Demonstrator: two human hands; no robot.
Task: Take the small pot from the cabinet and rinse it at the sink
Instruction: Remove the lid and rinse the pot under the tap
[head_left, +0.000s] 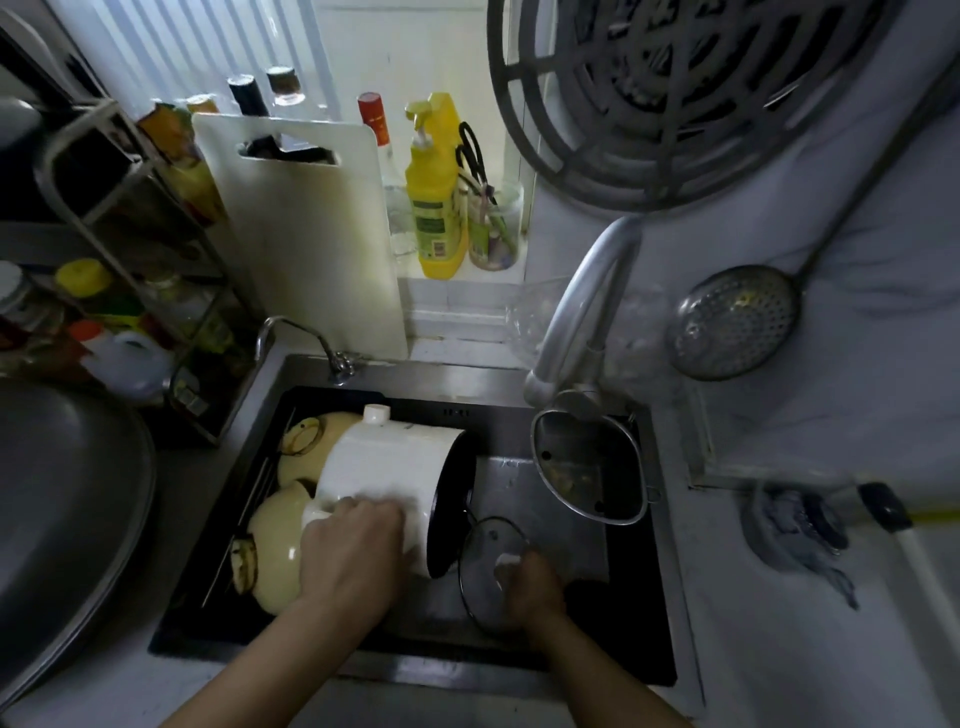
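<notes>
Cream bowls (280, 525) lie upturned at the sink's (660, 519) left. Beside them the left hand (350, 551) grips the pot (384, 467), white outside, black inside, tipped on its side with its mouth facing right. The right hand (535, 582) pinches a glass lid (488, 566) by its knob.
</notes>
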